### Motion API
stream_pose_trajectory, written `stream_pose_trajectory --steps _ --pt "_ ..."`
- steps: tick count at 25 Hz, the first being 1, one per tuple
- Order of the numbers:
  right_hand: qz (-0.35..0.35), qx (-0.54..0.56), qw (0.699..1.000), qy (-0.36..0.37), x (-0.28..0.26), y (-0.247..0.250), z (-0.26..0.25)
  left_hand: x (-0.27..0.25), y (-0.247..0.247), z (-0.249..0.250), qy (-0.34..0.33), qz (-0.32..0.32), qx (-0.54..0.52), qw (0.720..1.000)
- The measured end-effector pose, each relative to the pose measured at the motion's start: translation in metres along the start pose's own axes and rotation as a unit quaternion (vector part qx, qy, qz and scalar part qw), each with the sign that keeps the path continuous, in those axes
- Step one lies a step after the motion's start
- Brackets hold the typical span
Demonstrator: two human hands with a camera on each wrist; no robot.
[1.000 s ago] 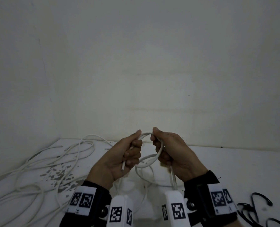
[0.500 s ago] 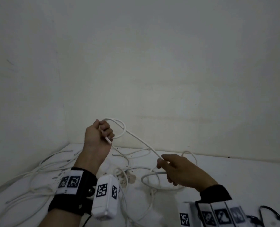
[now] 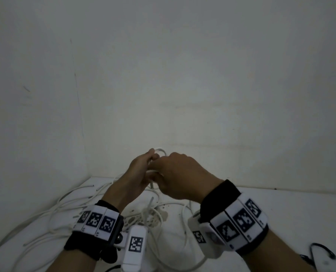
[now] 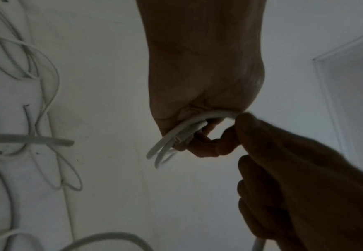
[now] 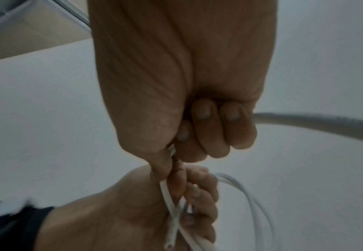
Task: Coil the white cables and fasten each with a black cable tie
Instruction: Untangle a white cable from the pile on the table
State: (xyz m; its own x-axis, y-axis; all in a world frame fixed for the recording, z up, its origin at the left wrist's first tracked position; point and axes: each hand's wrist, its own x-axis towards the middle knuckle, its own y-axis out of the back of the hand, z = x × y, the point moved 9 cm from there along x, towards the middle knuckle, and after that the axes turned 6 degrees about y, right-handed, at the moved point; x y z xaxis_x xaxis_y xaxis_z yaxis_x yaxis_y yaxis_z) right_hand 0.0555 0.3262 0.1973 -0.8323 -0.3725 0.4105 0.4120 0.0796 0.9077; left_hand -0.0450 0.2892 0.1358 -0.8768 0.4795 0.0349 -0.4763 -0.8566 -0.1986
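White cable (image 4: 177, 134) is gathered into small loops in the left hand (image 3: 138, 169), whose fingers are curled round the turns — likely so the coil keeps its shape while more is added. Right hand (image 3: 178, 175) sits at 3 o'clock of the left, touching it, thumb and fingers pinching the same cable where it leaves the loops; the other fingers are tucked in. From there a strand drops toward 6 o'clock to the table (image 3: 290, 209), where loose cables (image 3: 45, 216) sprawl at 8 o'clock. Black ties (image 3: 320, 252) lie well apart at 4 o'clock, so I judge the coiling is unfinished and fastening comes after.
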Motion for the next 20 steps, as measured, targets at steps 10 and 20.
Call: stream_pose_trajectory --steps 10,20 --pt "-0.012 0.379 0.912 -0.157 -0.029 -0.018 0.097 -0.016 -0.006 -0.005 0.008 0.003 0.072 0.997" --pt "0.206 0.239 0.927 -0.203 -0.054 -0.001 0.133 -0.020 -0.036 -0.018 0.091 -0.048 -0.098 0.990"
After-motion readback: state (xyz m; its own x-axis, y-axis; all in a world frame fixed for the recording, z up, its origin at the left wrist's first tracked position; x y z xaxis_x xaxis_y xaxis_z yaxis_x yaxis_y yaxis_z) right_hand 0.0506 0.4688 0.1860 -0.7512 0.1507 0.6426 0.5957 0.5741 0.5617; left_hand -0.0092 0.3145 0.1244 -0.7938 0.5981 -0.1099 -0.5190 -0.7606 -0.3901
